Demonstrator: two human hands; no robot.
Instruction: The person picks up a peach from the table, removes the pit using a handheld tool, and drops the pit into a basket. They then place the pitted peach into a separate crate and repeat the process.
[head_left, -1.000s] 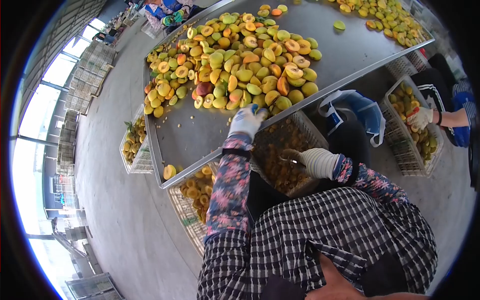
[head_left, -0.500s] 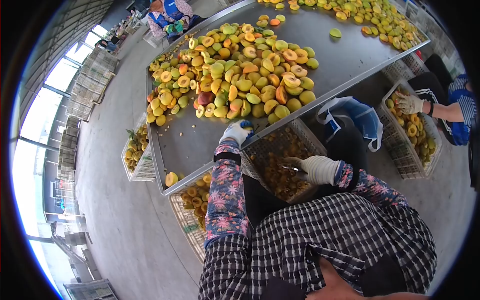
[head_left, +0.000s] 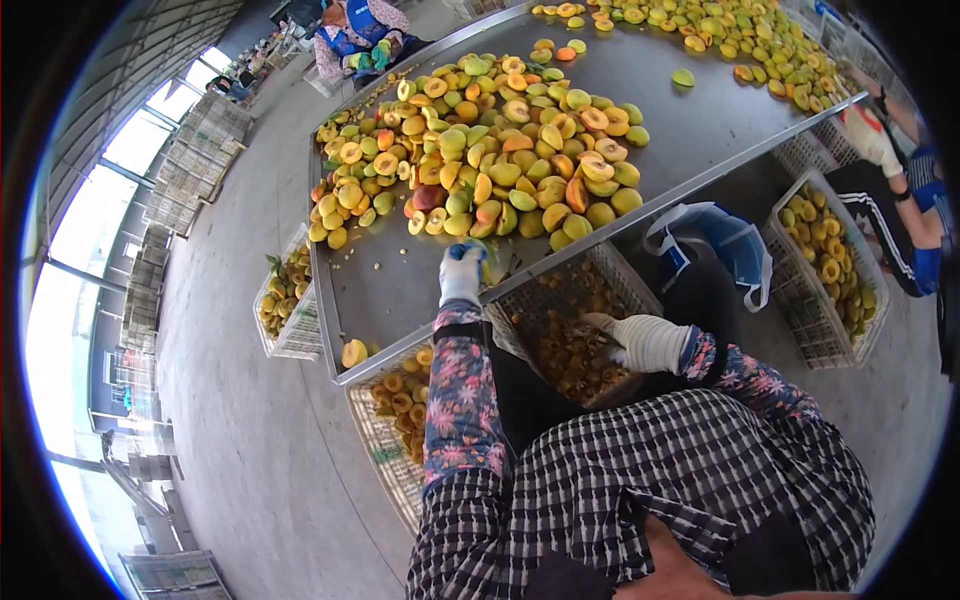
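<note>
Left grip [head_left: 461,275] clasps a peach [head_left: 492,266] at the table [head_left: 400,290] edge, arm outstretched; right grip [head_left: 645,340] cannot be told.

Fruit-processing shed. Long metal sorting table [head_left: 700,110] heaped with halved stone fruit [head_left: 500,150]. Plastic crates [head_left: 795,290] of halves and a pit crate [head_left: 512,322] sit beneath. Crate stacks [head_left: 185,170] by big windows [head_left: 90,230], concrete floor [head_left: 230,420], gloved co-workers [head_left: 365,25].

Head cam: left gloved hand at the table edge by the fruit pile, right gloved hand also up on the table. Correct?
Not quite. The right hand is off the table: it is over the mesh crate below the table's edge. The left hand is at the table edge by the fruit pile, as the head view shows.
</note>
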